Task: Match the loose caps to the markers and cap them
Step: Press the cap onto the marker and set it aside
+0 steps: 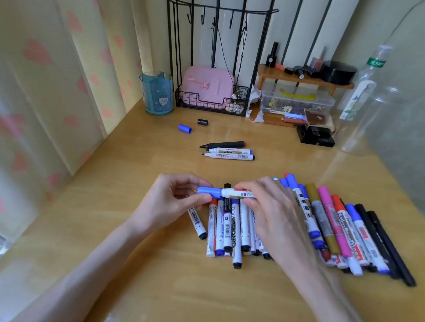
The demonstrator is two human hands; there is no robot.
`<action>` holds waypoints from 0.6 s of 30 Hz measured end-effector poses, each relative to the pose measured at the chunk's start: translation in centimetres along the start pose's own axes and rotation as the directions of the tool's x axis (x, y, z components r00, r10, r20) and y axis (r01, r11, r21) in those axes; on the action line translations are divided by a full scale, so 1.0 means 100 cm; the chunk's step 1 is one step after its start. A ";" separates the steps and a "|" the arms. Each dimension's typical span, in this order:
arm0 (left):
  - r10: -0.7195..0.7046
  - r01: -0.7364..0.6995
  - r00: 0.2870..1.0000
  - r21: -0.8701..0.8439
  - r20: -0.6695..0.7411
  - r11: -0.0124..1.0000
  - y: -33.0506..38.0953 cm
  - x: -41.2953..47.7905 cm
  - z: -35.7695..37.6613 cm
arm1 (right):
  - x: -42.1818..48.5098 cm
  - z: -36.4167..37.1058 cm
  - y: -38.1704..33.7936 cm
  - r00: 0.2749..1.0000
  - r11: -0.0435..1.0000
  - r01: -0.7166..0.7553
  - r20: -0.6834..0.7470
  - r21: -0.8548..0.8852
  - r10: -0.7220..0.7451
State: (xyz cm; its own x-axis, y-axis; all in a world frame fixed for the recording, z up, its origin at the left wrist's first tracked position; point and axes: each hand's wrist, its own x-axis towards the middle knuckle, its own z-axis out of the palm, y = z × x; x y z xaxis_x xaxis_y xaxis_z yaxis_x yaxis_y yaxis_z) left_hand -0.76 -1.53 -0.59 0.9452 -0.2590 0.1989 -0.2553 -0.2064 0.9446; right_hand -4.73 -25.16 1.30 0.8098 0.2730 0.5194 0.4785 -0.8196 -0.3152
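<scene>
Left hand [174, 198] pinches a blue cap [209, 191] between thumb and fingertips. Right hand [271, 210] grips the barrel of a white marker [239, 193], held level just above the pile of capped markers [330, 224]. Cap and marker meet end to end; whether the cap is fully seated cannot be told. Both appear light, rigid, smooth plastic, apt to slip or roll, so a hold on the barrel near the tip and a straight axial push seem best. Beyond the pile lie 3 uncapped markers [229, 150] side by side, and farther back 2 caps, a loose blue cap [184, 128] and a black cap [202, 121]. The table [143, 271] offers open room between; its left edge runs along the curtain, and a clear bottle [368, 98] stands at the right.
</scene>
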 end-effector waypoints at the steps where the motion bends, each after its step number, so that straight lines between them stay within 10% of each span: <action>1: 0.009 -0.009 1.000 0.016 0.012 1.000 0.000 -0.001 0.002 | -0.001 0.001 -0.002 1.000 1.000 0.005 0.002 0.004 -0.005; 18: 0.117 -0.117 0.993 0.174 0.011 0.978 0.001 -0.003 0.011 | -0.001 -0.001 -0.004 1.000 0.998 0.005 -0.003 0.067 -0.005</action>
State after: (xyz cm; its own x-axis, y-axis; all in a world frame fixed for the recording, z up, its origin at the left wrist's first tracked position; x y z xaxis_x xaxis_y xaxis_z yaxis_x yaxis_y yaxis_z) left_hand -1.28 -2.48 -0.81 0.9065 -0.2917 0.3053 -0.3959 -0.3355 0.8548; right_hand -5.05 -24.93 1.42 0.8064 0.2752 0.5234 0.5041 -0.7827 -0.3650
